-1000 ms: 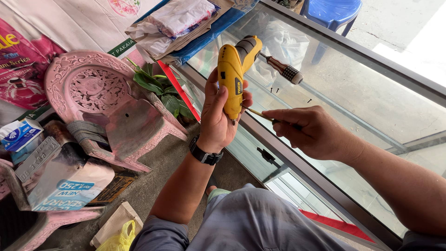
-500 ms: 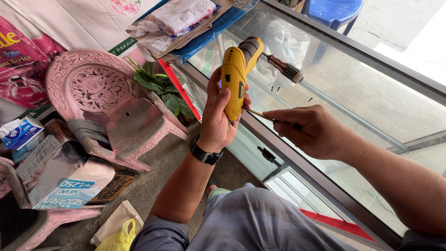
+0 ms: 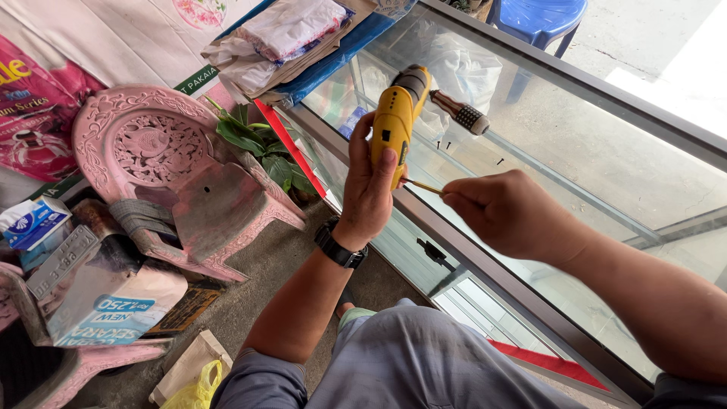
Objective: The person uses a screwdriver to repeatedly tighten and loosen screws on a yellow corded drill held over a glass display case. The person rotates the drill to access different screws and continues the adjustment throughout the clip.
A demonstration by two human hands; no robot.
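Note:
My left hand (image 3: 369, 191) grips a yellow cordless drill (image 3: 397, 120) upright over the edge of a glass display case (image 3: 575, 144); a black watch sits on that wrist. My right hand (image 3: 506, 213) pinches a thin gold drill bit (image 3: 421, 185) whose tip touches the drill's grip near my left thumb. A screwdriver with a brown and black handle (image 3: 459, 114) lies on the glass just behind the drill. A few small dark screws (image 3: 500, 161) are scattered on the glass nearby.
The case has a metal frame (image 3: 485, 273) along its near edge. A pink plastic chair (image 3: 159, 163) lies tipped at the left with boxes and papers (image 3: 91, 295). A green plant (image 3: 261, 144), stacked cloth packages (image 3: 291, 30), a blue stool (image 3: 541, 19) and a yellow bag (image 3: 198, 386) surround it.
The drill has tilted slightly more upright in my left hand, and my right hand keeps the bit against it. Otherwise little has moved.

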